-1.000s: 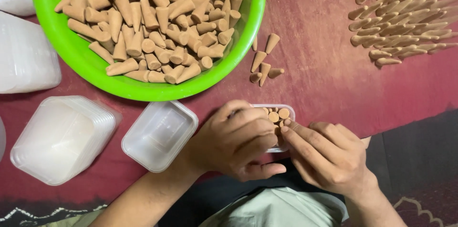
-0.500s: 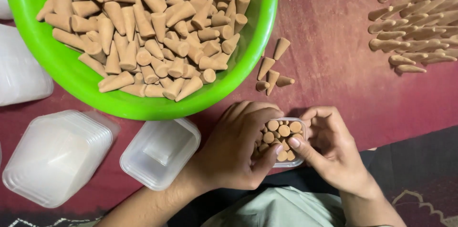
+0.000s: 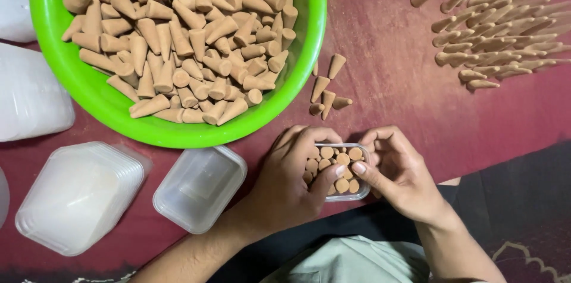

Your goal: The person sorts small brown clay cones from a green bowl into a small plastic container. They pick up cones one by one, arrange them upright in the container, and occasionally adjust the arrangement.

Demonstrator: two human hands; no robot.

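Note:
A small clear plastic box sits between both hands, packed with several tan cones standing base-up. My left hand wraps the box's left side, thumb lying across the cones. My right hand grips the right side, its index fingertip touching the cones beside that thumb. A large green bowl heaped with tan cones stands at the upper left.
An open clear box lies left of my hands, next to a stack of clear lids. Loose cones lie by the bowl's rim. A pile of cones covers the upper right of the maroon cloth.
The small box has come into open view between my hands, cones now showing. Both hands shifted slightly apart and the view moved closer.

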